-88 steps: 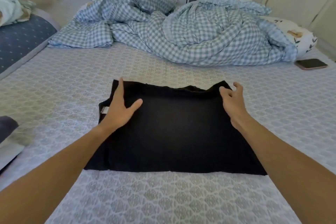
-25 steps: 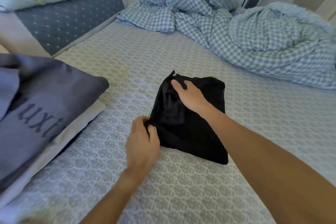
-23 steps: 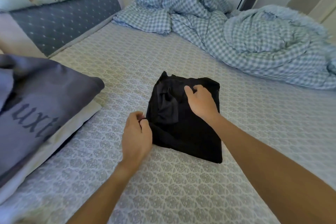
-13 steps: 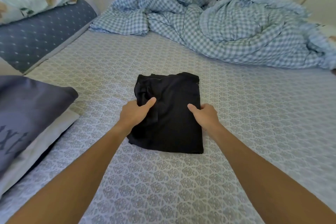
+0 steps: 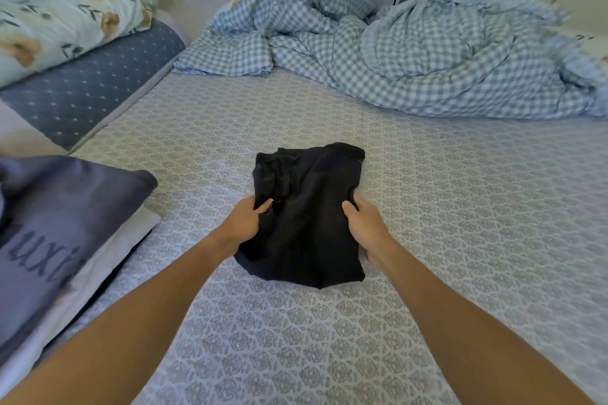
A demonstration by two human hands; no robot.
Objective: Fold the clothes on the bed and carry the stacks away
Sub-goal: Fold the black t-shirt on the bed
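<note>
The folded black garment (image 5: 309, 214) lies on the patterned bed sheet (image 5: 460, 240), well clear of the checked duvet (image 5: 411, 56) heaped beyond it; taking the garment as landmark, everything else sits around it. The left hand (image 5: 245, 223) grips the garment's left edge, thumb on top and fingers apparently tucked beneath; the right hand (image 5: 362, 228) holds the right edge the same way, thumb over the cloth and fingers hidden under it. Both hands sit toward the near half of the bundle, one on each side, which reads as a hold meant to keep the folds together while the piece is picked up as one packet; the near edge looks slightly raised and bowed, though whether it has left the sheet I cannot tell.

The garment's long axis runs away from the person toward the duvet, leaning a little to the right; its bunched, untidier end points toward the duvet and its smooth end toward the person.

To the garment's left waits a stack of folded clothes, a purple lettered garment (image 5: 59, 233) on top; judging by that, the black piece is probably bound there next. Further left and beyond the garment lie a blue dotted pillow (image 5: 85, 82) and a floral pillow (image 5: 56, 16).
</note>
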